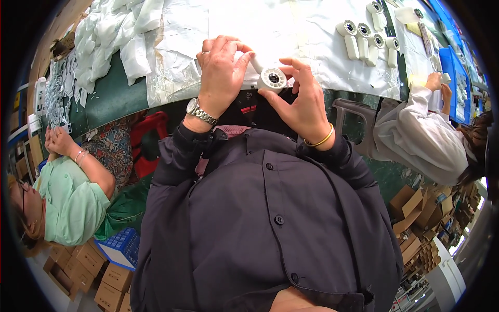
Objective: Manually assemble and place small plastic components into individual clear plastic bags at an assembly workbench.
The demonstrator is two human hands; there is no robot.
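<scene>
A small white handheld fan (272,79), with a round slotted head and a dark centre, is held over the near edge of the table. My right hand (304,101) has thumb and fingers closed about its round head. At the fan's short handle, the fingers and thumb of my left hand (222,73) are bent together; the handle's end is partly hidden by them. Beyond my right hand, several similar white fans (352,47) lie side by side on the white table covering (312,31).
White pouches (136,57) are heaped at the left, beside a pile of small silvery pieces (61,93). One co-worker (73,197) sits at left, another (421,130) at right near a blue bin (457,83). Cardboard boxes (83,262) stand behind on the floor.
</scene>
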